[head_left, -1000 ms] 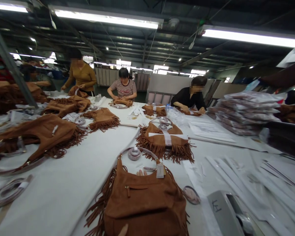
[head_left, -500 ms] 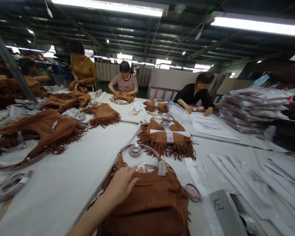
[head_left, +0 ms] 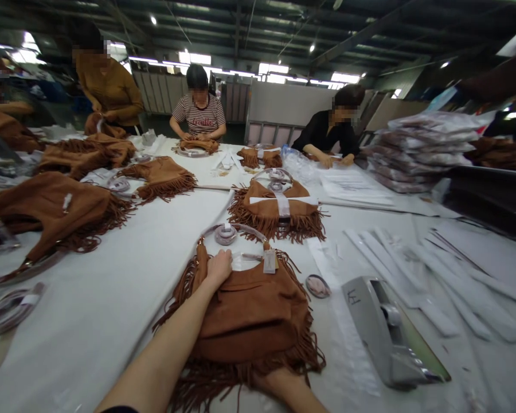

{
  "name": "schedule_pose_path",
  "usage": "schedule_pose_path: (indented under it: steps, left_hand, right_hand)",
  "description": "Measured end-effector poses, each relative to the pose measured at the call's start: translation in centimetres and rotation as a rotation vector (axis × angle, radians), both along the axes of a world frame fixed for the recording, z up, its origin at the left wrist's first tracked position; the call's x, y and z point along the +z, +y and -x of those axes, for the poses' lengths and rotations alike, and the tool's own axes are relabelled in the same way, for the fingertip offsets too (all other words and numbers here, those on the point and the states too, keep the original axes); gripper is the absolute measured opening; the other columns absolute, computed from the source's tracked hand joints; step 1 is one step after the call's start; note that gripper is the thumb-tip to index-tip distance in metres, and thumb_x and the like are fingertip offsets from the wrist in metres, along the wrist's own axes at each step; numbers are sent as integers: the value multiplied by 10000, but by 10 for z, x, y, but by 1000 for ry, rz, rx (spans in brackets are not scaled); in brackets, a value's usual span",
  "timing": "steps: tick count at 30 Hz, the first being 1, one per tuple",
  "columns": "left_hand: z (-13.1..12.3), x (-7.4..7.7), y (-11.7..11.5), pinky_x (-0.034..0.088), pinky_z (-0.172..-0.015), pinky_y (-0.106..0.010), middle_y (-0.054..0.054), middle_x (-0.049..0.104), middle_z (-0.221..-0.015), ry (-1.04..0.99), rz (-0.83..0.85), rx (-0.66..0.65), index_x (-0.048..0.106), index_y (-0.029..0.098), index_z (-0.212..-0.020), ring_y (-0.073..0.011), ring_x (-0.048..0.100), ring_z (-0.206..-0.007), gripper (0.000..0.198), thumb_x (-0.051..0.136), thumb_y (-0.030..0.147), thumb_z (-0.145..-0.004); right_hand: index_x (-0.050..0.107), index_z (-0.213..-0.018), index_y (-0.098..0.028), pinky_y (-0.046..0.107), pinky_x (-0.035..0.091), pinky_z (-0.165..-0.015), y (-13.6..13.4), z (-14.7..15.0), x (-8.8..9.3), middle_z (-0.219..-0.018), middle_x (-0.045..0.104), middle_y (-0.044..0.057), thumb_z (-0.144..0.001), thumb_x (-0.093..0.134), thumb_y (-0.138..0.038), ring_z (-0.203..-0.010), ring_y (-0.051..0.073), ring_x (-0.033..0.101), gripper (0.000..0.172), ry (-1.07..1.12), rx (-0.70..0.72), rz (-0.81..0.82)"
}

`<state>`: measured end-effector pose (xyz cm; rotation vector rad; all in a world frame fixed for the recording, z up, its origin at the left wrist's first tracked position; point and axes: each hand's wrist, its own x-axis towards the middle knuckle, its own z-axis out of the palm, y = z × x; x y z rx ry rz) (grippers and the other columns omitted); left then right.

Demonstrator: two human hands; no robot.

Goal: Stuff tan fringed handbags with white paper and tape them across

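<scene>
Brown fringed bag (head_left: 249, 310), lying flat on the white counter (head_left: 86, 344) at the near middle of the scene, its handle pointing to the far side and its fringe spread to the left, the right and the near edge.

From the left: a coiled strap (head_left: 23, 307) rests on the near left of the counter, with a large suede bag (head_left: 51, 198) just beyond it. At the far left, a person in a mustard top (head_left: 109, 86) bends over brown goods. A smaller fringed bag (head_left: 165, 175) lies farther in, and beyond it a person in a striped shirt (head_left: 200, 115) has both hands on another bag.

The left hand (head_left: 220, 267) touches the upper left edge of the brown fringed bag, knuckles up and fingers curled; whether it grips the edge I cannot tell. A wrapped coil (head_left: 226, 234) sits inside the handle loop, and a tag (head_left: 269, 261) hangs at the handle's right end. The right hand (head_left: 279, 381) is at the near edge, its fingers hidden under the fringe, so its grip cannot be told.

Beyond lies a banded bag (head_left: 301, 215), crossed by white strips. To the right come a small round item (head_left: 317, 285), a person in black (head_left: 324, 129), a grey tape dispenser (head_left: 380, 338), loose white strips (head_left: 391, 267) and, at the far right, a stack of wrapped packages (head_left: 425, 152).
</scene>
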<state>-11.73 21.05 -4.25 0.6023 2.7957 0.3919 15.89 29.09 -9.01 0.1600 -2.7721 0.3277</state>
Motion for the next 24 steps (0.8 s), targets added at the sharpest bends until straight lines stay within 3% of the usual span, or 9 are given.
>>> schedule_pose_path:
  steps: [4, 7, 11, 14, 17, 20, 24]
  left_hand:
    - [-7, -3, -1, 428, -831, -335, -97, 590, -1101, 25, -16, 2, 517, 181, -1096, -218, 578, -1018, 262, 325, 310, -972]
    - [-8, -3, -2, 421, -785, -312, -89, 616, -1081, 27, -22, 15, 515, 201, -1069, -215, 590, -993, 246, 328, 323, -967]
    - [-7, 1, -1, 422, -744, -297, -69, 644, -1039, 25, -34, 25, 530, 214, -1020, -209, 600, -959, 222, 357, 339, -958]
    - [-5, 1, 0, 437, -756, -310, -63, 644, -1026, 24, -56, 32, 551, 200, -999, -207, 597, -961, 223, 377, 333, -958]
    - [-4, -1, 0, 461, -799, -354, -64, 632, -1038, 16, -83, 44, 568, 169, -1006, -205, 591, -964, 237, 405, 333, -956]
    - [0, -5, 0, 472, -845, -391, -64, 624, -1060, 1, -108, 46, 583, 158, -1012, -204, 585, -984, 245, 446, 350, -947]
    - [11, -6, 3, 493, -845, -408, -59, 630, -1022, -26, -138, 45, 602, 150, -990, -202, 595, -963, 253, 503, 375, -927]
  right_hand:
    - [559, -1243, -303, 418, 543, -818, -8, -63, -6, -1160, 625, 101, -801, 585, -392, -1023, 291, 594, 451, -51, -19, -7]
    - [546, -1257, -301, 398, 567, -755, -16, -92, -13, -1136, 593, 118, -848, 530, -305, -935, 260, 615, 409, 22, -142, 79]
    - [437, -1338, -211, 322, 584, -718, -25, -94, -19, -1079, 575, 136, -923, 410, -275, -894, 225, 642, 421, 68, -316, 282]
    - [422, -1306, -198, 302, 585, -641, -23, -88, -19, -1022, 607, 131, -932, 379, -278, -808, 219, 668, 385, 79, -320, 272]
    - [478, -1159, -220, 289, 564, -576, -18, -87, -17, -867, 643, 75, -910, 417, -268, -687, 206, 665, 261, 2, -322, 270]
    - [521, -895, -258, 281, 505, -507, -18, -89, -15, -749, 611, 18, -877, 488, -290, -584, 185, 625, 49, -154, -416, 258]
    - [498, -741, -254, 262, 453, -538, -25, -87, -15, -727, 577, 0, -861, 483, -223, -588, 154, 597, 126, -166, -460, 215]
